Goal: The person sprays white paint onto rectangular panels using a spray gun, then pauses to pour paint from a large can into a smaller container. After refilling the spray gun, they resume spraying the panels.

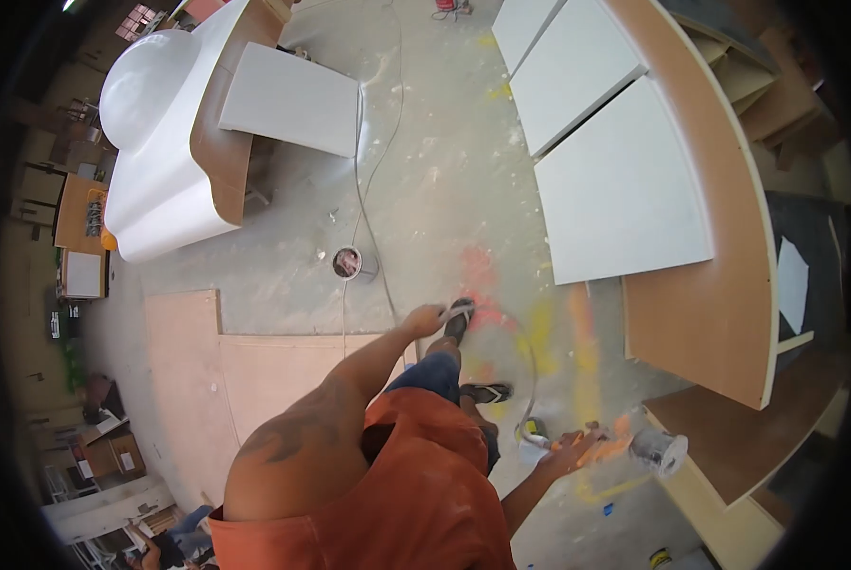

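Note:
My left hand (430,320) is closed around a grey air hose (459,311) beside my sandalled foot. From there the hose (532,366) loops across the floor toward my right side. My right hand (570,453) is wrapped round what looks like a spray gun (611,445), blurred and orange-stained, with a grey paint-smeared cup (658,453) at its far end. Just beside that hand, a small yellow and dark round object (534,427) is partly seen.
White panels (625,180) lie along a curved wooden counter (696,313) on the right. A white curved piece (173,180) and white board (292,100) stand upper left. A bucket (347,262) sits on the paint-marked floor near flat boards (183,351). Another person (173,546) is lower left.

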The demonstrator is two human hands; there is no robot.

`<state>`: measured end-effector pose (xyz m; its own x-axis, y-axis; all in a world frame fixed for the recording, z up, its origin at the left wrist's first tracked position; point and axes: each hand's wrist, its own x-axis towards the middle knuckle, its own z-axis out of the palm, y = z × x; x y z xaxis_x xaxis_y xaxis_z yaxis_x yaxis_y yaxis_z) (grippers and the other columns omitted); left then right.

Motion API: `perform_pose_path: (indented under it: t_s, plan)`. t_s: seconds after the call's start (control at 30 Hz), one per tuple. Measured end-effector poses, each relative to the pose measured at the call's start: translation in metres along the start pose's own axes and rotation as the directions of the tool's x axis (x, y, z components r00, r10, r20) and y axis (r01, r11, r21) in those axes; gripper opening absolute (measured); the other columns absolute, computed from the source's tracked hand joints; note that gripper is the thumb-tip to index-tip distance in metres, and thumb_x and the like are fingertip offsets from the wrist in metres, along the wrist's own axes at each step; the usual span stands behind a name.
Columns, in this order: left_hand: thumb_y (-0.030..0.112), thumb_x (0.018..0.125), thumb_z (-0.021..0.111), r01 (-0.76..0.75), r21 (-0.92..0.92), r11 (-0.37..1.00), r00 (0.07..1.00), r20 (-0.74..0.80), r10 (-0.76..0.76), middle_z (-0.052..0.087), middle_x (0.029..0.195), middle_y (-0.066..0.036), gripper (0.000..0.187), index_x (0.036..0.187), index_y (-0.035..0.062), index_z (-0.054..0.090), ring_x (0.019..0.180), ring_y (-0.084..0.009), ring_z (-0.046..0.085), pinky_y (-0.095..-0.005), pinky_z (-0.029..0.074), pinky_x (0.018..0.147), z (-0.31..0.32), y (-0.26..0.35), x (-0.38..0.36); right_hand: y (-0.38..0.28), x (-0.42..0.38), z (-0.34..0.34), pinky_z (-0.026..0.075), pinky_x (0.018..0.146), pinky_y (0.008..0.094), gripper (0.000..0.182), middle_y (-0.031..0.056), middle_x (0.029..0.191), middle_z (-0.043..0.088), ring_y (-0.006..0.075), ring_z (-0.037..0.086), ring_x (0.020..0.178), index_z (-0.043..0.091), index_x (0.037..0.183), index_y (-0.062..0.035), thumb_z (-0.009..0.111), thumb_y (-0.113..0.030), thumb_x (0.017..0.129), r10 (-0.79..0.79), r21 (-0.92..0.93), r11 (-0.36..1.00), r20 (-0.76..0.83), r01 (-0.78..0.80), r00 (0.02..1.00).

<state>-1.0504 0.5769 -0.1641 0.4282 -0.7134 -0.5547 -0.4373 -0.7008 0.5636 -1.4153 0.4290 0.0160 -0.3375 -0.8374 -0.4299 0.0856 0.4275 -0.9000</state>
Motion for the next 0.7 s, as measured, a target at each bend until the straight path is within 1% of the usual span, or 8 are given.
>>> perform_pose_path:
  t_s: [0.03, 0.13, 0.27, 0.33, 0.4, 0.5, 0.63, 0.7]
  plan:
    - [0.042, 0.101, 0.046, -0.018, 0.015, 1.0, 1.0, -0.018, 0.018, 0.069, 0.102, -0.024, 0.042, 0.104, 0.0056, 0.067, 0.098, -0.0439, 0.064, -0.0522, 0.049, 0.084, 0.003, 0.001, 0.011, 0.014, 0.01, 0.0, 0.02, 0.038, 0.0228, 0.043, -0.0064, 0.055, 0.031, 0.0033, 0.031, 0.047, 0.058, 0.1, -0.0082, 0.059, -0.051, 0.099, 0.041, -0.03, 0.999, -0.088, -0.044, 0.995]
    - [0.019, 0.099, 0.045, -0.106, 0.16, 0.981, 0.993, -0.036, 0.113, 0.067, 0.118, -0.022, 0.035, 0.126, 0.0108, 0.065, 0.108, -0.0417, 0.064, -0.0511, 0.05, 0.093, 0.002, 0.012, 0.051, 0.085, 0.066, -0.017, 0.035, 0.044, 0.0231, 0.03, 0.0, 0.076, 0.053, 0.0081, 0.046, 0.058, 0.061, 0.105, -0.0086, 0.06, -0.038, 0.097, 0.081, 0.023, 0.996, 0.03, -0.082, 0.996]
    - [0.025, 0.09, 0.054, -0.14, 0.541, 0.829, 0.98, 0.198, 0.036, 0.072, 0.109, -0.018, 0.03, 0.107, 0.0129, 0.075, 0.104, -0.0386, 0.067, -0.0499, 0.053, 0.09, 0.003, 0.021, 0.132, 0.23, 0.143, -0.062, 0.04, 0.043, 0.0233, 0.035, 0.0016, 0.099, 0.062, 0.0065, 0.051, 0.055, 0.06, 0.126, -0.0091, 0.061, -0.012, 0.091, 0.059, 0.288, 0.94, 0.394, -0.184, 0.917]
    - [0.033, 0.086, 0.055, -0.227, 0.741, 0.632, 0.966, 0.252, 0.052, 0.074, 0.103, -0.015, 0.032, 0.098, 0.0143, 0.078, 0.1, -0.0362, 0.069, -0.0514, 0.054, 0.085, 0.014, 0.038, 0.154, 0.252, 0.15, -0.037, 0.034, 0.039, 0.0222, 0.029, -0.0018, 0.079, 0.059, 0.0031, 0.043, 0.046, 0.062, 0.121, -0.0095, 0.064, -0.024, 0.096, 0.261, -0.163, 0.954, 0.047, -0.25, 0.964]
    - [0.035, 0.085, 0.055, -0.293, 0.798, 0.527, 0.949, 0.311, 0.057, 0.075, 0.099, -0.014, 0.033, 0.096, 0.0151, 0.079, 0.099, -0.0361, 0.069, -0.051, 0.052, 0.089, 0.05, 0.03, 0.187, 0.25, 0.162, -0.027, 0.032, 0.039, 0.0228, 0.031, -0.0049, 0.063, 0.051, 0.0042, 0.039, 0.042, 0.065, 0.115, -0.0104, 0.066, -0.035, 0.097, 0.185, -0.12, 0.978, 0.147, -0.168, 0.972]
    - [0.034, 0.084, 0.054, -0.415, 0.848, 0.331, 0.908, 0.408, 0.094, 0.075, 0.1, -0.014, 0.033, 0.096, 0.0149, 0.079, 0.099, -0.0358, 0.069, -0.0501, 0.049, 0.094, 0.102, 0.001, 0.247, 0.325, 0.215, -0.018, 0.03, 0.039, 0.0226, 0.025, -0.005, 0.06, 0.049, 0.004, 0.038, 0.043, 0.068, 0.108, -0.011, 0.066, -0.034, 0.097, 0.288, -0.112, 0.956, 0.186, -0.271, 0.939]
    - [0.034, 0.085, 0.052, -0.498, 0.814, 0.299, 0.862, 0.502, 0.071, 0.074, 0.1, -0.014, 0.035, 0.095, 0.0142, 0.078, 0.098, -0.0343, 0.069, -0.0491, 0.048, 0.093, 0.157, 0.005, 0.295, 0.407, 0.284, 0.002, 0.031, 0.04, 0.0241, 0.026, -0.0031, 0.064, 0.054, 0.0047, 0.04, 0.046, 0.068, 0.103, -0.0083, 0.066, -0.033, 0.096, 0.209, -0.202, 0.965, 0.194, -0.17, 0.958]
    - [0.037, 0.085, 0.055, -0.507, 0.811, 0.293, 0.847, 0.532, -0.007, 0.074, 0.1, -0.014, 0.035, 0.092, 0.0115, 0.077, 0.097, -0.0348, 0.069, -0.0472, 0.05, 0.089, 0.169, 0.015, 0.297, 0.435, 0.296, 0.014, 0.036, 0.047, 0.0267, 0.026, -0.0014, 0.067, 0.056, 0.0064, 0.045, 0.053, 0.067, 0.098, -0.0046, 0.067, -0.031, 0.096, 0.048, -0.205, 0.979, 0.278, 0.01, 0.959]
